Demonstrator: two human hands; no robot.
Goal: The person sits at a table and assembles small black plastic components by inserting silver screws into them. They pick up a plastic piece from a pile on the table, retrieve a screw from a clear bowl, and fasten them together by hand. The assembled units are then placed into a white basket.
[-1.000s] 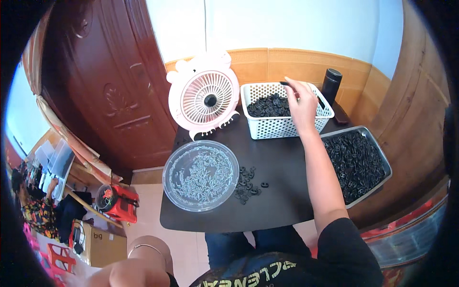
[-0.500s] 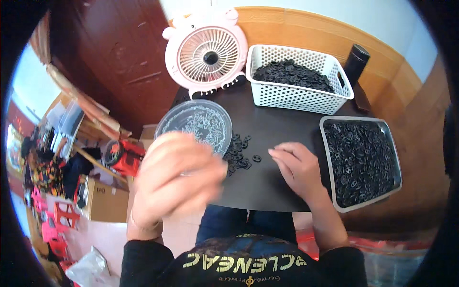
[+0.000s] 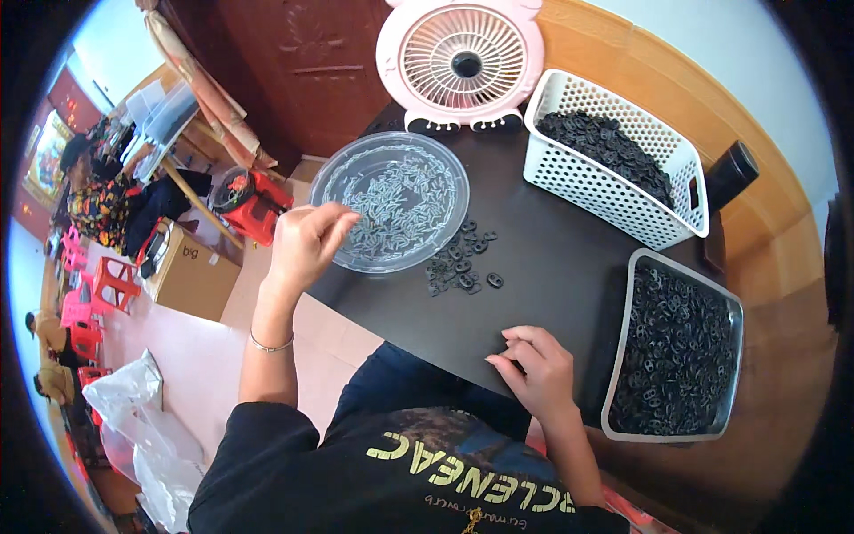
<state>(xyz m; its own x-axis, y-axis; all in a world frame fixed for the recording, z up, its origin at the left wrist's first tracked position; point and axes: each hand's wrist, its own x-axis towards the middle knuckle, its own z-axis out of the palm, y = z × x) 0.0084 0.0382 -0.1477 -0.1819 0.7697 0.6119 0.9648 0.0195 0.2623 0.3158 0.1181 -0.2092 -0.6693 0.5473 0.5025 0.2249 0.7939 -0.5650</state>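
The left grip (image 3: 307, 242) has shifted beside the round clear tub (image 3: 391, 263).

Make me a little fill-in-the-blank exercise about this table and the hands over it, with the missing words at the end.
1. The hand nearer the round tub is the person's ____ one.
2. The basket with holes in its walls is coloured ____.
3. The pieces heaped in the tray are coloured ____.
4. The fan has a frame that is mostly ____.

Missing words: left; white; black; pink.
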